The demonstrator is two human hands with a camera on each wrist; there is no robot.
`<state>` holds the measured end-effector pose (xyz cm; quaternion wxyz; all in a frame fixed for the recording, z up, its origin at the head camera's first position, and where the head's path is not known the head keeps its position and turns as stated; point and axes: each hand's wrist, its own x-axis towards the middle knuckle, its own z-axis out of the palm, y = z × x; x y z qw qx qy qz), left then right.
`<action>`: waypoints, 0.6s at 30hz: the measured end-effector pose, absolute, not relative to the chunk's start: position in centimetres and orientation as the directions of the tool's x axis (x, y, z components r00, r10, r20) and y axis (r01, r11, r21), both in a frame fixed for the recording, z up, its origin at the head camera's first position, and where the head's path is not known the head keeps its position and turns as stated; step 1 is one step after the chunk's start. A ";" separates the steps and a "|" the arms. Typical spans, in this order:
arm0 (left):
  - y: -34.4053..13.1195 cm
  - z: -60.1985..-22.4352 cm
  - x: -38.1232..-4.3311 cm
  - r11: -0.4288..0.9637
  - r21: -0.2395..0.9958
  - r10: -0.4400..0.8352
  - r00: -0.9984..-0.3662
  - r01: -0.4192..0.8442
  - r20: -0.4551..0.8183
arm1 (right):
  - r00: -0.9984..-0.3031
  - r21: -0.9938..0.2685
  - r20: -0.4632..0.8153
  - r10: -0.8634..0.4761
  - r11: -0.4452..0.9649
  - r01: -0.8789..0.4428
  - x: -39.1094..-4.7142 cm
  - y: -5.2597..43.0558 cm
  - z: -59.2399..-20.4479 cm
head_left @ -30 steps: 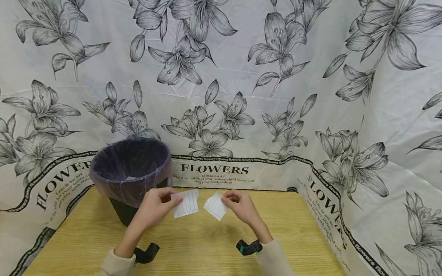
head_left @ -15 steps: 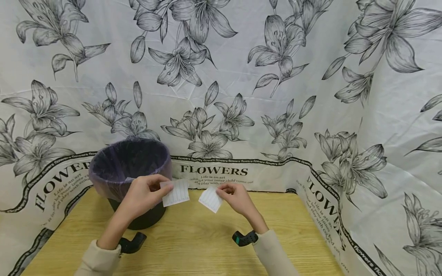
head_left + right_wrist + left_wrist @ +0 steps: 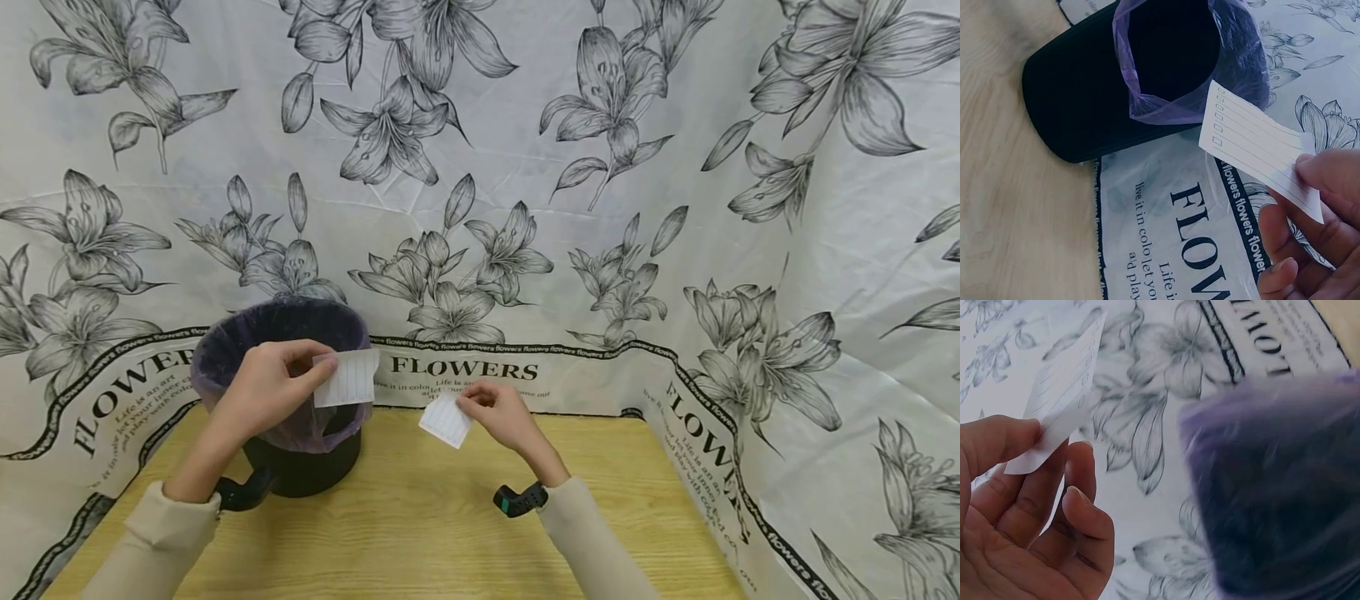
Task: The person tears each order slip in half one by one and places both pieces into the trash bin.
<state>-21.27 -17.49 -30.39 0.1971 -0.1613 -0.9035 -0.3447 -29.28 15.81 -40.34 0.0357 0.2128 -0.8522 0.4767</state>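
My left hand (image 3: 273, 387) pinches a torn piece of lined white paper (image 3: 348, 379) between thumb and fingers, and in the head view the paper overlaps the right side of the bin's rim. Lines and a row of small boxes show on this paper (image 3: 1066, 394) in the left wrist view. A second piece of lined paper (image 3: 447, 419) is pinched by my right hand (image 3: 504, 415), over the table to the right of the bin. Small printed boxes run along one edge of that piece (image 3: 1254, 140). The black trash bin (image 3: 303, 467) stands upright, lined with a purple plastic bag (image 3: 217, 342).
The bin stands at the back left of the wooden table (image 3: 450, 525). White cloth (image 3: 480, 125) printed with lilies and lettering hangs behind and along both sides. Each wrist wears a black strap with a camera mount (image 3: 520, 500).
My left hand has moved left and up with its paper, from in front of the bin to its rim. My right hand has drifted slightly left and up, still holding its piece.
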 end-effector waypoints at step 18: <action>-23.6 -27.4 -24.4 0.774 0.545 0.136 -0.926 0.321 0.352 | -0.848 -0.712 0.300 -0.436 0.489 -0.504 -30.7 13.5 -37.0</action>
